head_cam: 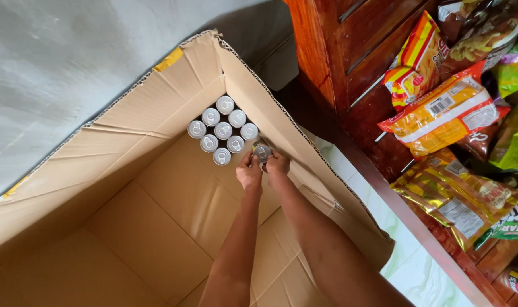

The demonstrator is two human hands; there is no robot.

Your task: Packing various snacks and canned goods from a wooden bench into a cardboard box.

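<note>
A large open cardboard box [156, 227] lies below me. Several silver-topped drink cans [219, 132] stand upright in a tight cluster in its far corner. Both my arms reach deep into the box. My left hand [248, 173] and my right hand [278, 164] together grip one more can [262, 152], holding it right beside the cluster, against the box's right wall. Its silver lid with the pull tab faces up between my fingers.
A grey wall [71, 62] runs behind the box. To the right stands a dark wooden rack [338, 62] hung with several yellow, orange and green snack bags [441, 116]. White tiled floor [407, 267] shows between box and rack.
</note>
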